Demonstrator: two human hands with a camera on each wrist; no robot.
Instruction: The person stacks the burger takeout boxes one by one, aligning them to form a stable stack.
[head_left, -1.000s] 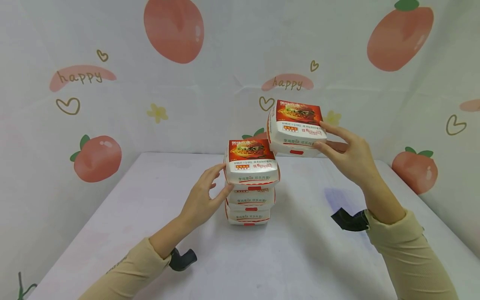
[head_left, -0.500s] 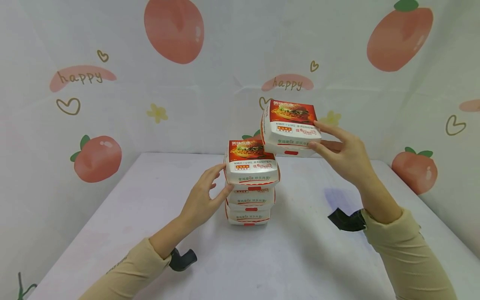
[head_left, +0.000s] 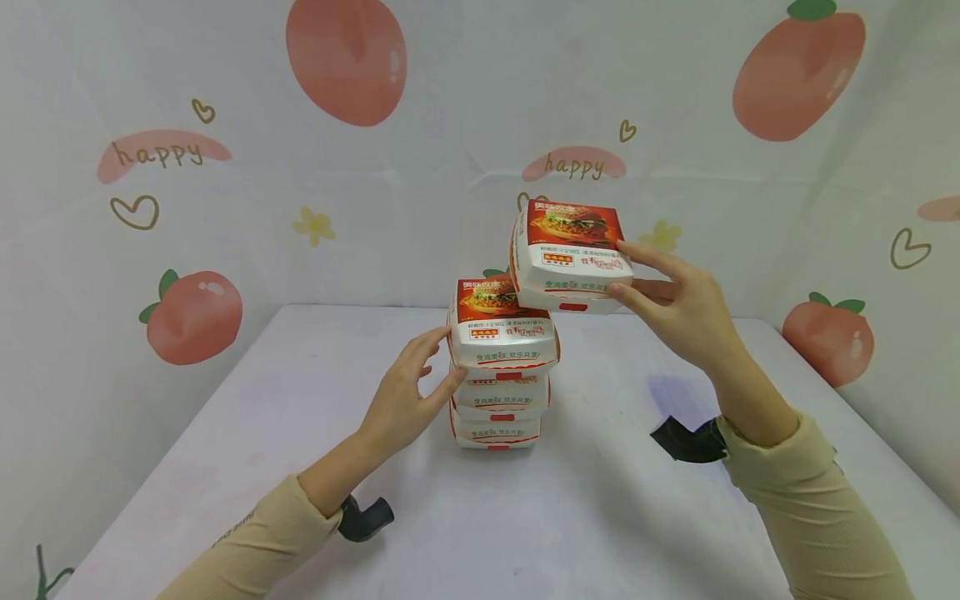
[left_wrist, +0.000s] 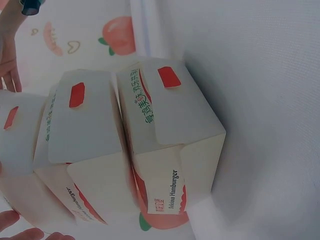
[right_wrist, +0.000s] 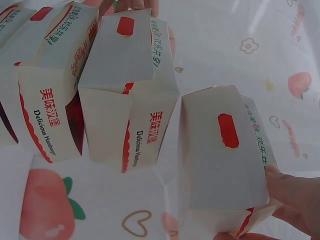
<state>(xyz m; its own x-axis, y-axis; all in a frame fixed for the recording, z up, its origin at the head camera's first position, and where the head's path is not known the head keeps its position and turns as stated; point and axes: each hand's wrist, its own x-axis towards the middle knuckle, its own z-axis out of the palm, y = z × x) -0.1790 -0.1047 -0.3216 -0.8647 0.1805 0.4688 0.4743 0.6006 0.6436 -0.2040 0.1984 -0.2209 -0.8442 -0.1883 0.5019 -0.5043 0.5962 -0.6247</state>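
Three white-and-red hamburger boxes stand stacked upright at the middle of the table: a top box (head_left: 504,346), a middle box (head_left: 502,402) and a bottom box (head_left: 495,433). My left hand (head_left: 408,392) touches the left side of the top box with its fingertips, the thumb near its lower front corner. To the upper right, my right hand (head_left: 686,312) grips a further hamburger box (head_left: 570,262) by its right side, thumb in front. This held box is slightly tilted and overlaps the stack's right back corner in the head view; in the right wrist view a gap separates them.
The white-covered table (head_left: 300,433) extends around the stack, with a bluish stain (head_left: 678,396) on the right. Behind it hangs a white backdrop (head_left: 420,217) printed with peaches and hearts. Black straps (head_left: 365,518) show at the wrists.
My right hand has moved the held hamburger box left, from beside the stack to partly over the top box in the head view. The left hand and the stack have stayed put.
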